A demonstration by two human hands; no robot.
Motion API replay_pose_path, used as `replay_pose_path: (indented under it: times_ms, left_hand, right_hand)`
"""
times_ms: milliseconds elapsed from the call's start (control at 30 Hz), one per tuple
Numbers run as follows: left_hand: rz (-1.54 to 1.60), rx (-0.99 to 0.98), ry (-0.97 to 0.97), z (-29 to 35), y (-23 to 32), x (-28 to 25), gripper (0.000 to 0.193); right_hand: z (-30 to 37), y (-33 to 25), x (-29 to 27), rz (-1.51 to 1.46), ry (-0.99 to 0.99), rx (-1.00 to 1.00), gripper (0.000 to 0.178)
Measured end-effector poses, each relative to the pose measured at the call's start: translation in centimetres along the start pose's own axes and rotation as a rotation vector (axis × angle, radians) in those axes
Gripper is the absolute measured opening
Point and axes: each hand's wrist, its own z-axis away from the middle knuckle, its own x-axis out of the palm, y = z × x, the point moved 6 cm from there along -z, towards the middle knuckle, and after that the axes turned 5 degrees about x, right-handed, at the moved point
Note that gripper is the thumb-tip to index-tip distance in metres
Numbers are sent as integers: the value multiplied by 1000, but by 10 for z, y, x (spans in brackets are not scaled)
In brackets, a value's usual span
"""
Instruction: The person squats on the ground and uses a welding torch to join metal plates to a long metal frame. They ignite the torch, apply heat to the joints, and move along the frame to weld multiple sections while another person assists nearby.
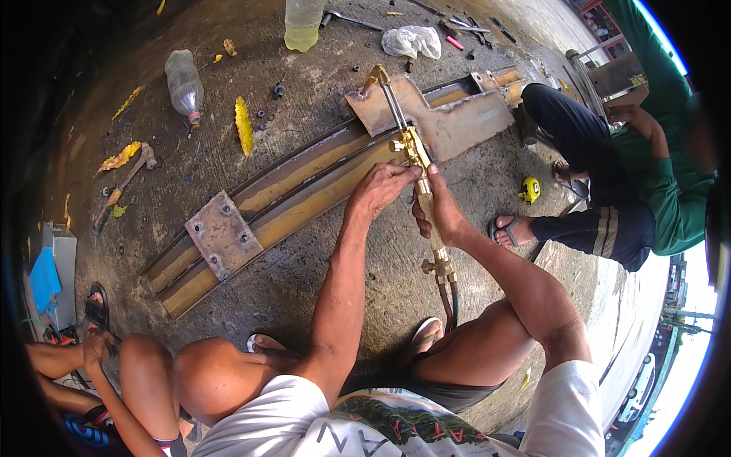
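R hand (443,213) wrapped rnd torch (413,146), L hand (382,185) pinching it.

At the centre of the frame, the right hand (444,212) wraps around the handle of a brass torch (414,149), and the left hand (381,188) touches it with its fingertips. Rusty steel channels (297,216) slant beneath; a plastic bottle (185,87) and hammer (126,185) lie upper left.

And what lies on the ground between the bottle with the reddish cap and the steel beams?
In the head view, a yellow leaf and a few small dark pieces lie there.
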Motion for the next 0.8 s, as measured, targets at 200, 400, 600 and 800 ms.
replay_pose_path:
  times_ms: [200,400,600,800]
  left_hand:
    - [-9,48,-23,10,26,17,62]
    - [148,157,-550,43,49,60,50]
    - [159,274,-524,62,71,78,32]
    - [-84,401,-384,82,88,86,39]
  right_hand:
    - [16,-36,-20,-121,8,-211,75]
    - [47,-103,-37,-184,-57,-505,89]
    - [69,-103,-53,-327,-60,-483,91]
    - [78,-94,-71,-447,0,-471,89]
